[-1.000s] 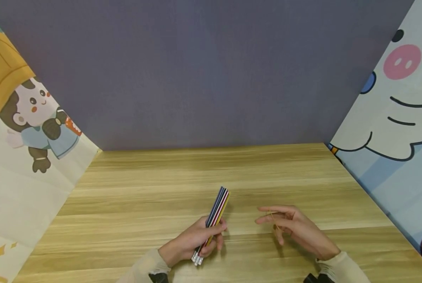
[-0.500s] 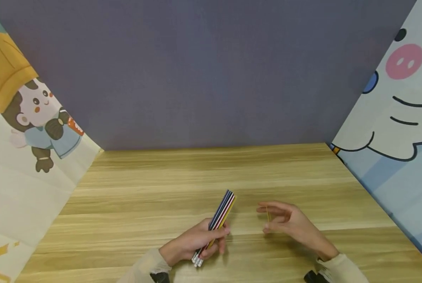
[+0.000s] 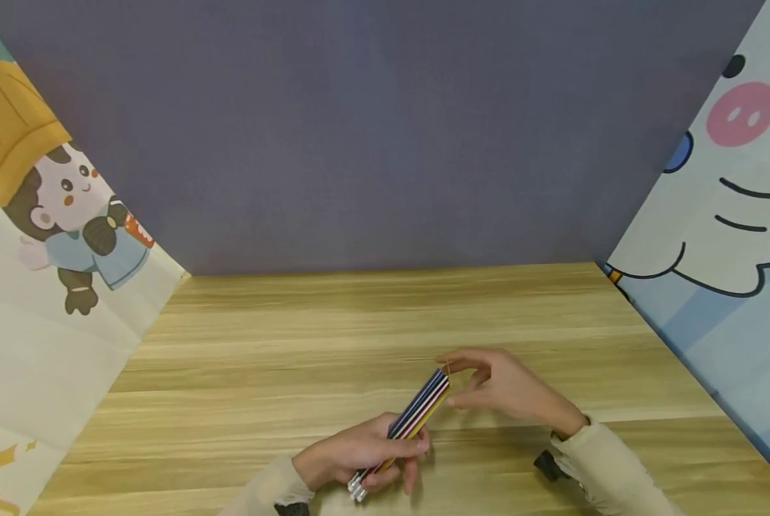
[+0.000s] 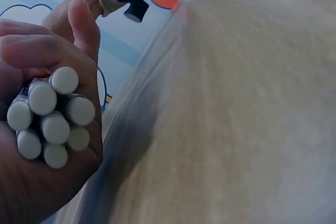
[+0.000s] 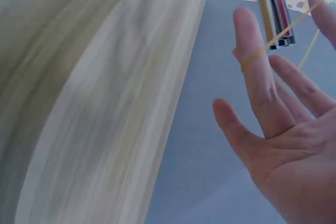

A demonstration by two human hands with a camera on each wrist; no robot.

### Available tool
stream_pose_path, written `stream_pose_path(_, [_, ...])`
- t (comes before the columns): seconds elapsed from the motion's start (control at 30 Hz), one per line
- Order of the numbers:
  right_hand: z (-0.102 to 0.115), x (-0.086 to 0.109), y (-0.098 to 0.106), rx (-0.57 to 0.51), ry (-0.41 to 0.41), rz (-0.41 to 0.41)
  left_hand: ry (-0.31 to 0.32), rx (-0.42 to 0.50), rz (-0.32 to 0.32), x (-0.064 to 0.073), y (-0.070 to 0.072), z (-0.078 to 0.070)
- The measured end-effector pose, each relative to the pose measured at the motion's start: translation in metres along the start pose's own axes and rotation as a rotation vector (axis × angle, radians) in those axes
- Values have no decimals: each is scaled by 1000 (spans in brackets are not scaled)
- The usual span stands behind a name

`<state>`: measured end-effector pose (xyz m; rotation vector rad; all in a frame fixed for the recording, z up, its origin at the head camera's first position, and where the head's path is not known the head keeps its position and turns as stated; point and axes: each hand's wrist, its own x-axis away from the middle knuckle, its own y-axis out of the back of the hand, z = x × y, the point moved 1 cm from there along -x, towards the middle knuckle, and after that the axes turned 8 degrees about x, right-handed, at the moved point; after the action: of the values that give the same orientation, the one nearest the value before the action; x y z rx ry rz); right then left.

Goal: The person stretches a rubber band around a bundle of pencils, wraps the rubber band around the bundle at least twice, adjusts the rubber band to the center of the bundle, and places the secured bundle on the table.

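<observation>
My left hand (image 3: 368, 448) grips a bundle of pencils (image 3: 421, 403) with blue, black, white, red and yellow sides. The bundle slants up to the right over the table. In the left wrist view the white eraser ends (image 4: 55, 128) poke out of the bottom of the fist, several in a cluster. My right hand (image 3: 504, 383) is at the upper ends of the pencils, fingers spread. A thin yellow rubber band (image 5: 281, 34) is stretched across its fingers and, in the right wrist view, crosses in front of the pencil tips.
Both hands are above a wood-grain table (image 3: 282, 337). A grey-blue panel (image 3: 385, 143) rises behind it. Cartoon-printed sheets flank the table, one on the left (image 3: 36, 358) and one on the right (image 3: 714, 322). A dark wrist device (image 3: 549, 466) sits by the right sleeve.
My right hand has moved left with the rubber band, up to the pencil tips. The left hand has shifted slightly right, and the pencils lean further right.
</observation>
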<state>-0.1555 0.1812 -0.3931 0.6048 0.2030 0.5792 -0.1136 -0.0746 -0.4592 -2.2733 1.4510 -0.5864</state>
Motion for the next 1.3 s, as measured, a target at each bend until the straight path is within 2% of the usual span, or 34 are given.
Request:
stream_pose_path(0.2, [-1, -6, -9, -28, 11, 50, 17, -20, 14, -1, -1, 2])
stream_pose_path(0.43, [-5, -4, -13, -161, 11, 151, 21, -45, 15, 2, -3, -3])
stream_pose_path(0.53, [-6, -3, -9, -170, 6, 127, 19, -61, 14, 4, -3, -9])
stream_pose_path(0.67, [-8, -4, -5, -178, 23, 114, -27, -76, 8, 6, -2, -16])
stream_pose_path(0.83, [-5, -5, -4, -282, 38, 212, -56, -94, 34, 6, -2, -19])
stream_pose_path(0.97, [-3, -4, -3, -357, 16, 284, -38, -113, 62, 7, -4, -21])
stream_pose_path(1.1, [-6, -3, -1, -375, 12, 326, -32, -113, 77, 9, -5, -22])
stream_pose_path(1.2, [-10, -4, 0, -376, 28, 339, -79, -102, 82, 12, -3, -25])
stream_pose_path(1.3, [-15, -8, -6, -408, 44, 396, -125, -93, 94, 15, -2, -27])
